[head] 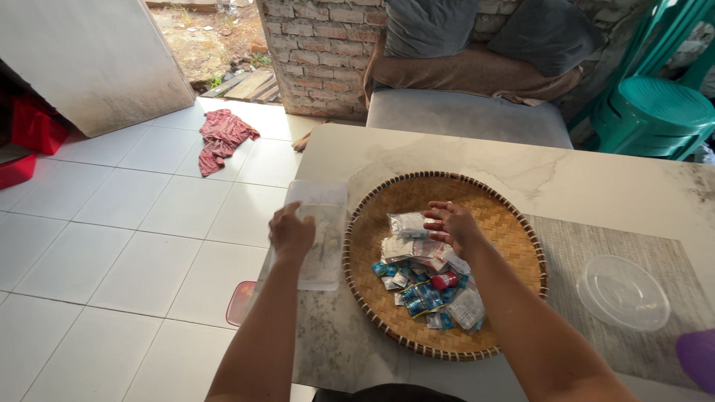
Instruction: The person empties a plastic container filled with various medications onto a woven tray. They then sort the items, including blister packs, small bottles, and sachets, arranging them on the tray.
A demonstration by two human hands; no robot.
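A round woven tray (514,223) lies on the marble table (596,179). It holds a pile of small sachets and packets (424,279), white, blue and one red. My right hand (450,225) hovers over the pile's far side, fingers curled, with nothing clearly gripped. To the tray's left my left hand (290,232) rests on a clear rectangular plastic container (322,216) at the table's left edge; whether it grips the container is unclear.
A clear round lid (623,292) sits on a grey placemat (588,246) right of the tray, with a purple object (698,357) at the corner. Beyond are a cushioned bench (462,115), green stacked chairs (655,104), a red cloth (222,138) and a red-rimmed lid (240,301) on the tiled floor.
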